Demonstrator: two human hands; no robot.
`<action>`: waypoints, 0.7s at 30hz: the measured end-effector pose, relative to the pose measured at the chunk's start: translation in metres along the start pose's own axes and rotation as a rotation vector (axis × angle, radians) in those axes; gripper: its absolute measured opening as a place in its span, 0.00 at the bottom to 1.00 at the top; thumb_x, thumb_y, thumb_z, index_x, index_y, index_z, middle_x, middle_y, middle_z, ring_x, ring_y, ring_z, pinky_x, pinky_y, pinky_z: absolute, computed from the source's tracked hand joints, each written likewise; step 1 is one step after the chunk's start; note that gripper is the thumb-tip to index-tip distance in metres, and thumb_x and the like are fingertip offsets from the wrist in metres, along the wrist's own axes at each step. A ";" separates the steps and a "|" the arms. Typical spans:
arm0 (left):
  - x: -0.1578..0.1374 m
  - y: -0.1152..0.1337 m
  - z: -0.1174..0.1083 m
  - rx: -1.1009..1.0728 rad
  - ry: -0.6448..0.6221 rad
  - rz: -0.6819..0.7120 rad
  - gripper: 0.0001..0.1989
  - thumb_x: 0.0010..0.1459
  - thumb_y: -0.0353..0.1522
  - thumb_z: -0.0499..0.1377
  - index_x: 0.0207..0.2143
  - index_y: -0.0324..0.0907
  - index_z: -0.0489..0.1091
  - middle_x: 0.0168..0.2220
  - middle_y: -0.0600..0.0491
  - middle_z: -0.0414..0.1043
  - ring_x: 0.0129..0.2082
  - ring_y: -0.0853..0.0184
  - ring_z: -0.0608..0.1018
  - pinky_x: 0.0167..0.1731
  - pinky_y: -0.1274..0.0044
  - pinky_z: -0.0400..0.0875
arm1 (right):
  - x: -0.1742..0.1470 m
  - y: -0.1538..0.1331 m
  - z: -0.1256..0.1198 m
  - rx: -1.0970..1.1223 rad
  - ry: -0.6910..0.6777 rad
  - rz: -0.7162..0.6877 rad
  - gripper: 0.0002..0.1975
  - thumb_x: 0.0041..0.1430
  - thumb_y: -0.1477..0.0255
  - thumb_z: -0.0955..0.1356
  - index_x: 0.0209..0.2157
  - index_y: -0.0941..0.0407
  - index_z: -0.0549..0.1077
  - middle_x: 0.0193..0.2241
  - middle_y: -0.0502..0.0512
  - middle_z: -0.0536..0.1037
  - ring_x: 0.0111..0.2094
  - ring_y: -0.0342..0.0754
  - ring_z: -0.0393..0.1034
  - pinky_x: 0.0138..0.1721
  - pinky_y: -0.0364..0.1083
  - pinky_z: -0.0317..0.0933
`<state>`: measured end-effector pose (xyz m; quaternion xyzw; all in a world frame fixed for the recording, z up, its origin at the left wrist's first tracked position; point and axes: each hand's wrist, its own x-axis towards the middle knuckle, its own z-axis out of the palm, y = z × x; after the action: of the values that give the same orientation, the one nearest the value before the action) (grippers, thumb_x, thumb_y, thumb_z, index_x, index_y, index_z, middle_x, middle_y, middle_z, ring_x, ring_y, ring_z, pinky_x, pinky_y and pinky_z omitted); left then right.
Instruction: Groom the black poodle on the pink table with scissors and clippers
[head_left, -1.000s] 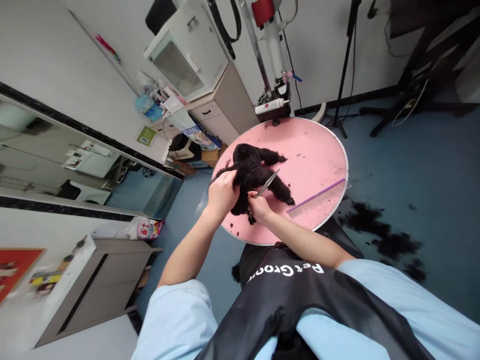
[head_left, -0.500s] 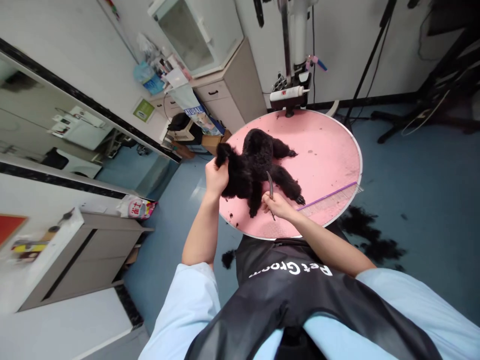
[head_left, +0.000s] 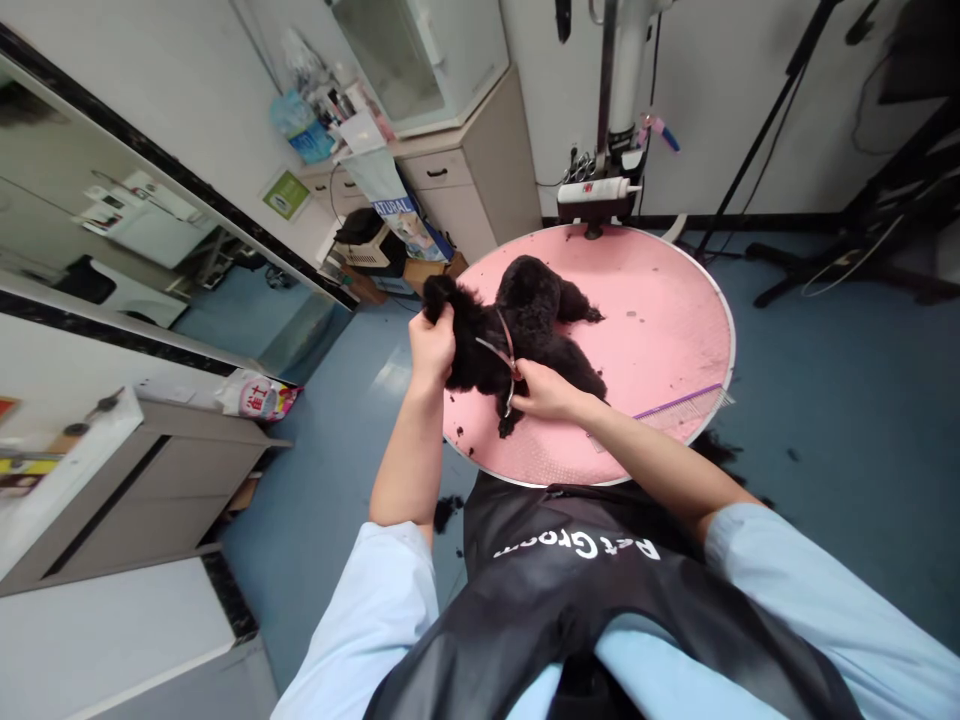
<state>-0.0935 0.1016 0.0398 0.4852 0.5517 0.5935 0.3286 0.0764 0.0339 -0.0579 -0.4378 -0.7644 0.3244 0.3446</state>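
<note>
A black curly-coated dog (head_left: 531, 300) is on a round pink grooming table (head_left: 660, 310), its head toward the left edge. My left hand (head_left: 433, 345) is closed on the dog's head; which part of it lies in the fingers is hidden. In my right hand (head_left: 541, 388) is a pair of curved scissors (head_left: 504, 352), blades spread apart against the fur of the dog's neck and chest. Below that hand a front paw (head_left: 508, 420) rests on the tabletop.
A purple-backed comb (head_left: 679, 402) lies at the table's right side, partly behind my right forearm. A white bottle (head_left: 598, 190) sits on the holder by the post. Cut black hair (head_left: 448, 512) is on the floor. Cabinets (head_left: 450, 190) stand beyond.
The scissors have moved left and up from beside the dog to its neck, and their blades have opened. My left hand stays on the head. The camera view has shifted slightly.
</note>
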 end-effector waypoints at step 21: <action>-0.002 0.004 0.003 -0.002 -0.001 -0.016 0.17 0.44 0.42 0.66 0.25 0.35 0.71 0.24 0.53 0.71 0.26 0.71 0.72 0.27 0.80 0.66 | 0.000 -0.011 0.006 -0.042 0.008 0.035 0.08 0.49 0.77 0.65 0.34 0.57 0.65 0.31 0.53 0.72 0.30 0.45 0.66 0.32 0.42 0.56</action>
<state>-0.0897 0.1003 0.0433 0.4809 0.5547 0.5912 0.3339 0.0664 0.0283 -0.0526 -0.4595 -0.7618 0.3127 0.3328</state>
